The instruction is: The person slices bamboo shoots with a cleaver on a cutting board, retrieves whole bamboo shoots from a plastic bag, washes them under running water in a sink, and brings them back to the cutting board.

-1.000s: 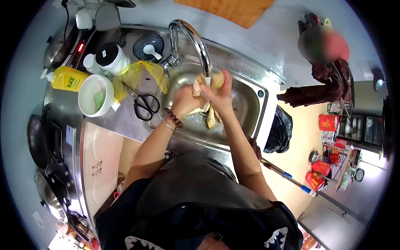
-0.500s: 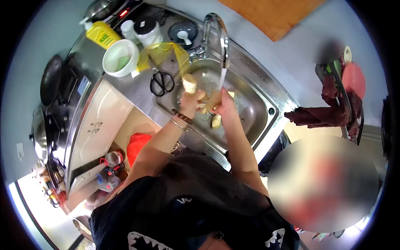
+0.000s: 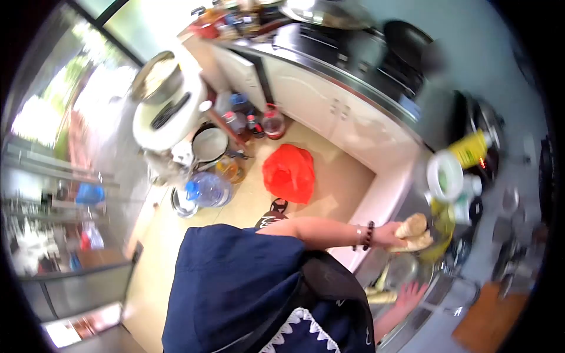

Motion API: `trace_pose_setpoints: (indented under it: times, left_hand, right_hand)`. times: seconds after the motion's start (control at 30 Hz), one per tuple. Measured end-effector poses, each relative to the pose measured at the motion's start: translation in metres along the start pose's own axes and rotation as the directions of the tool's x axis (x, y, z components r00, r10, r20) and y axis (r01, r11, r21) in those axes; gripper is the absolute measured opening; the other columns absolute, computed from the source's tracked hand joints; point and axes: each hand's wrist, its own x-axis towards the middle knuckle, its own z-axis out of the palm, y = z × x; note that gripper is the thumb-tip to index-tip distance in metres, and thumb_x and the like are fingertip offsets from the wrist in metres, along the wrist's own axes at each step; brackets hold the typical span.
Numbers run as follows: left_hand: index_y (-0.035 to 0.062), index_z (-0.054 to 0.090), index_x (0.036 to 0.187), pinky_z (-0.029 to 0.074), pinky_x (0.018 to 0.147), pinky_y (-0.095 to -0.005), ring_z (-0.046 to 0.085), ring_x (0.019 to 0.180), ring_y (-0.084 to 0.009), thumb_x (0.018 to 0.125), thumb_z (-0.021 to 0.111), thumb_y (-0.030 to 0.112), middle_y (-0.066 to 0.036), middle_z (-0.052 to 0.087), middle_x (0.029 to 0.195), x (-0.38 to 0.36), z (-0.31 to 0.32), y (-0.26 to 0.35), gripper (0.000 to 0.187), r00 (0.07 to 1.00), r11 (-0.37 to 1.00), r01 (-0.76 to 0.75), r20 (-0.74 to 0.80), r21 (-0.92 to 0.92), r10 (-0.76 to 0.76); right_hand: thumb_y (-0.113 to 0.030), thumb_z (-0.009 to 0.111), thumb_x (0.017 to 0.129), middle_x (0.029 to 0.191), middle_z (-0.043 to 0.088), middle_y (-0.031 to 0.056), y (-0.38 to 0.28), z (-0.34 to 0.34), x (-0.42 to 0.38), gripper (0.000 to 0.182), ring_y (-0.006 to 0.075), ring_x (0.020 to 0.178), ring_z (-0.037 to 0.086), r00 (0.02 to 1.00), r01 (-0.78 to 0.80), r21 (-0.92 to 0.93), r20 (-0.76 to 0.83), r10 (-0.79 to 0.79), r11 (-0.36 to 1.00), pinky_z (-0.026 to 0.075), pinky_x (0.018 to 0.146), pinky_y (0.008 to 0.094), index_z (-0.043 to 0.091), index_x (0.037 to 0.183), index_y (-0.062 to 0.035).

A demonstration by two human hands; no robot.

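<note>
My left hand (image 3: 388, 234), with a dark beaded bracelet at the wrist, is closed around pale, thick vegetable pieces (image 3: 415, 225) that look like peeled bamboo shoots. It holds them above the counter beside the sink, near a yellow mesh bag (image 3: 442, 232). Over the sink (image 3: 432, 297), my right hand (image 3: 409, 298) has its fingers spread, with nothing visible in them. More pale vegetable pieces (image 3: 381, 297) lie beside it, partly hidden by my clothing. This area is blurred.
A white bowl (image 3: 445, 176) and a yellow pump bottle (image 3: 471, 150) stand on the counter. A red plastic bag (image 3: 288, 173) sits on the floor, near a large water bottle (image 3: 209, 189). The stove (image 3: 318, 44) and a wooden board (image 3: 491, 317) are farther off.
My view has swung left, toward the floor and cabinets. My left hand now holds vegetable pieces away from the tap, and my right hand, earlier around a piece, has spread fingers.
</note>
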Motion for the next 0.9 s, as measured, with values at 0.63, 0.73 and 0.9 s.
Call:
trace_pose_setpoints:
  times: [0.63,0.73,0.9]
  left_hand:
    - [0.0097,0.049,0.107,0.04,0.086,-0.0474,0.044,0.109,-0.0368,0.066,0.068,0.008,-0.022,0.034,0.122,-0.586,-0.341,0.367,0.046,-0.263,0.304,0.949,-0.319,0.087,0.911]
    - [0.0195,0.039,0.123,0.035,0.088,-0.056,0.036,0.12,-0.0346,0.055,0.08,0.04,-0.019,0.026,0.133,-0.577,-0.34,0.372,0.082,-0.425,0.444,0.893,-0.471,-0.076,0.773]
    - [0.0242,0.015,0.139,0.026,0.094,-0.0617,0.021,0.129,-0.0378,0.049,0.077,0.058,-0.02,0.015,0.142,-0.585,-0.328,0.369,0.114,-0.416,0.396,0.9,-0.635,-0.184,0.651]
  right_hand:
    - [-0.037,0.057,0.079,0.099,0.048,0.0063,0.078,0.066,0.024,0.042,0.0186,0.078,0.048,0.934,-0.257,-0.376,-0.335,0.129,0.89,0.045,0.065,0.0308,0.047,0.111,-0.0111]
    - [-0.036,0.057,0.08,0.095,0.049,0.0057,0.074,0.067,0.02,0.04,0.0175,0.074,0.049,0.93,-0.252,-0.404,-0.351,0.106,0.879,0.046,0.063,0.0295,0.049,0.109,-0.0105]
    - [-0.036,0.056,0.08,0.087,0.051,0.0046,0.067,0.058,0.019,0.038,0.0157,0.068,0.05,0.926,-0.252,-0.419,-0.366,0.092,0.872,0.046,0.059,0.0272,0.051,0.107,-0.0095]
